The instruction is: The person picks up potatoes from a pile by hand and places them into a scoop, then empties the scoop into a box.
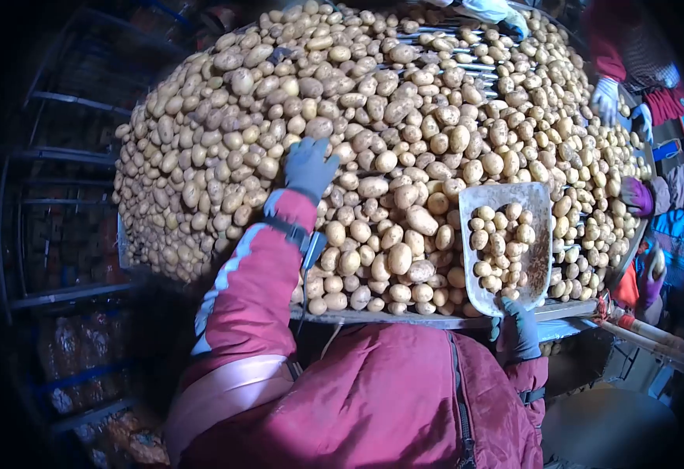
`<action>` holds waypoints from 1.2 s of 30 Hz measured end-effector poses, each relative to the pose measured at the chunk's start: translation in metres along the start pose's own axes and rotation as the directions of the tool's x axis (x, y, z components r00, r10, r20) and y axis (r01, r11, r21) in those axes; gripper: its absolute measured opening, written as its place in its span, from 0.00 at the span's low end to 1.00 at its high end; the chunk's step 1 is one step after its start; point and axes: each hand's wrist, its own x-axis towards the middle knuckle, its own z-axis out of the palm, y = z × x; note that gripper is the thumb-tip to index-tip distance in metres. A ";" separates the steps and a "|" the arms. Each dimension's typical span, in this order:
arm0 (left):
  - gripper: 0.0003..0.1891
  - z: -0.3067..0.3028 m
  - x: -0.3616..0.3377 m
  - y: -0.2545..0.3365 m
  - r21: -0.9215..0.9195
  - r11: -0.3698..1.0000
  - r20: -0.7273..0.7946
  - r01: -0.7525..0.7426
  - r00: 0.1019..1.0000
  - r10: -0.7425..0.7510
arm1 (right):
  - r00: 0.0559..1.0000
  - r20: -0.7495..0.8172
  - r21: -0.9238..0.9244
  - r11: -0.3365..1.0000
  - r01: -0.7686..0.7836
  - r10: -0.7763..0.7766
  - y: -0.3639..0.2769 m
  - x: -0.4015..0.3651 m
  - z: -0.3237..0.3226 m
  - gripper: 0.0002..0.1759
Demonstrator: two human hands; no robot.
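A broad heap of potatoes [373, 187] covers the sorting table. My left hand [311, 166], in a grey-blue glove, rests on the potatoes left of the middle with its fingers apart and nothing in it. At the table's front edge my right hand [519, 332], gloved too, grips the near end of a white scoop [541, 234]. The scoop lies on the heap, its wide end pointing away from me, with several small potatoes [501, 242] inside.
Metal bars [475, 66] show between potatoes at the back. Co-workers' gloved hands reach in at the back [514, 25] and right [605, 100]. The table's front rim [569, 310] runs before me. Metal racks [76, 199] stand at left.
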 end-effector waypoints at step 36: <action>0.26 0.059 0.028 0.169 0.146 0.989 0.000 0.018 1.000 -0.018 | 0.994 0.107 -0.054 0.998 0.017 -0.012 -0.037 0.011 -0.018 0.19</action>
